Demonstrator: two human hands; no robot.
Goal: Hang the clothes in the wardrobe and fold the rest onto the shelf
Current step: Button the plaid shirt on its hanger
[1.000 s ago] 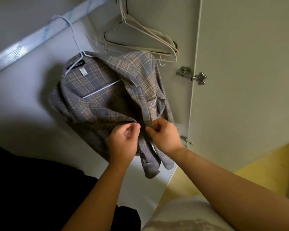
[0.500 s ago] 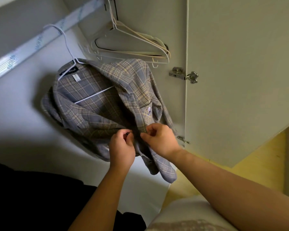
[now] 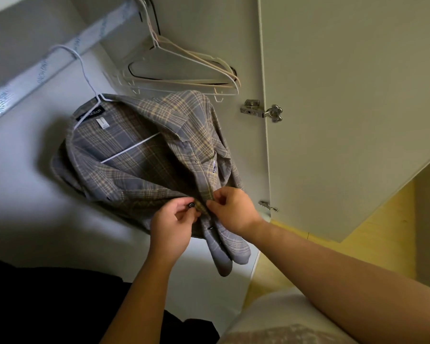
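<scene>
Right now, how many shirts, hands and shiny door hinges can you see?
Grey-and-tan plaid shirt: 1
Bare hands: 2, left hand and right hand, both pinching the shirt's front edge
Silver metal door hinges: 2, upper hinge and lower hinge
Total: 5

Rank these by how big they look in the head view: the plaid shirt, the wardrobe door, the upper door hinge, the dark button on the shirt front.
1. wardrobe door
2. plaid shirt
3. upper door hinge
4. dark button
The open door probably looks larger from swinging toward the camera, but the gaps are wide enough that the order holds.
</scene>
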